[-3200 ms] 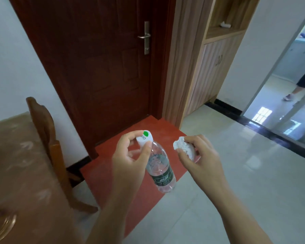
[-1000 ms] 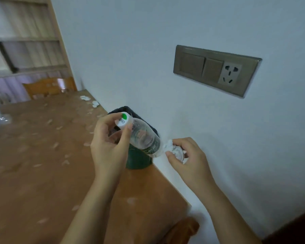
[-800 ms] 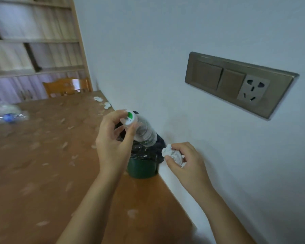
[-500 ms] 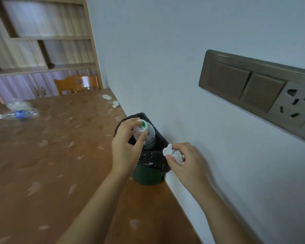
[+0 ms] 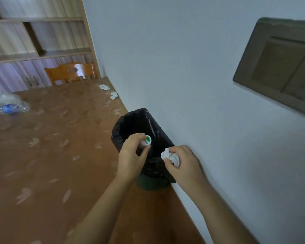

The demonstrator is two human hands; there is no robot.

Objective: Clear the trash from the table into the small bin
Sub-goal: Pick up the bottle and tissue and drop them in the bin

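Note:
A small green bin [image 5: 149, 184] lined with a black bag [image 5: 139, 120] stands on the brown table [image 5: 42, 155] against the wall. My left hand [image 5: 130, 155] grips a clear plastic bottle by its white, green-dotted cap [image 5: 146, 140]; the bottle's body hangs down inside the bin's mouth, mostly hidden. My right hand [image 5: 183, 162] holds a crumpled white tissue [image 5: 170, 156] just over the bin's near right rim.
Two white tissue wads [image 5: 104, 87] [image 5: 114, 95] lie at the table's far end by the wall. A crushed clear bottle with a blue label [image 5: 8, 108] and clear plastic lie far left. A wooden chair [image 5: 70, 73] stands behind the table. A switch panel [image 5: 278, 62] is on the wall.
I turned from the door to the table and came up to the bin. My left hand lowered the bottle from above the bin down into its mouth. My right hand kept the tissue beside the rim.

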